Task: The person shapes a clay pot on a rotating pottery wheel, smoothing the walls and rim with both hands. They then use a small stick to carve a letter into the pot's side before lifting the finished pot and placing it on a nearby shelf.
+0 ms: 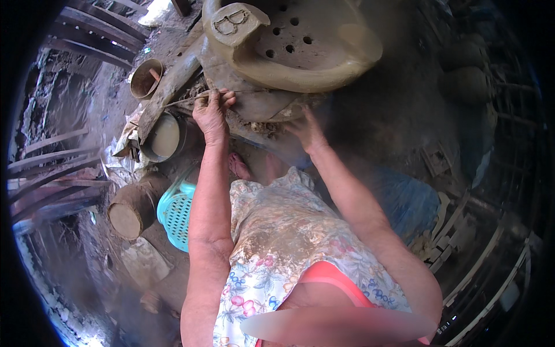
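A large wet clay stove (312, 81), grey-brown with a bowl and several round holes in its floor, stands at the top of the view. A raised mark shows on the flat knob at its left. Below its front rim lies a muddy, cloth-like sheet (254, 105). My left hand (213, 115) is closed at the left end of this sheet, pinching what looks like its thin, twisted edge. My right hand (309, 134) reaches to the sheet's right end, fingers apart and against it; some fingertips are blurred or hidden.
Left of the stove, a plank (173, 87) slants past a bucket of murky liquid (163, 139) and a smaller pot (147, 78). A turquoise plastic stool (176, 214) and a clay-coated cylinder (127, 217) stand nearer. Blue sheeting (404, 202) lies at right.
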The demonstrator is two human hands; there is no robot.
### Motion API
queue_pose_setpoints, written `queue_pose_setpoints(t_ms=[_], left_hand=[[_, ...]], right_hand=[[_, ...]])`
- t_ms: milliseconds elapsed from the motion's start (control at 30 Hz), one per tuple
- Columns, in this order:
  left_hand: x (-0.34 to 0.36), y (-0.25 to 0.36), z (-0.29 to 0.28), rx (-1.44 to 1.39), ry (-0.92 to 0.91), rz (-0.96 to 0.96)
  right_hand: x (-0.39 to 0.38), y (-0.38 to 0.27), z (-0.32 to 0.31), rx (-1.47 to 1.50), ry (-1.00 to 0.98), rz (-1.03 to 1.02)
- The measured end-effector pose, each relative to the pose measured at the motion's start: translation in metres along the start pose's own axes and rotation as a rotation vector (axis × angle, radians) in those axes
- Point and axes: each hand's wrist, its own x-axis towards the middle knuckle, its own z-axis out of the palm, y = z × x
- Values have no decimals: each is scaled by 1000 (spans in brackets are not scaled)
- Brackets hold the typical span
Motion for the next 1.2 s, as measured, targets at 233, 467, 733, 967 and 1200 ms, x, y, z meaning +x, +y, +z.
queue_pose_setpoints(t_ms=[233, 467, 733, 967, 1200], left_hand=[[-36, -5, 15, 87, -94, -46], [-19, 30, 16, 290, -93, 414], [-60, 32, 44, 997, -451, 904], [-54, 40, 21, 353, -140, 75], [-65, 20, -4, 394, -475, -73]], right_hand=[[-9, 2, 13, 18, -35, 29], [-9, 16, 18, 29, -28, 36], [-7, 26, 21, 20, -90, 148], [-21, 21, 43, 143, -76, 161], [-27, 27, 26, 113, -279, 311]])
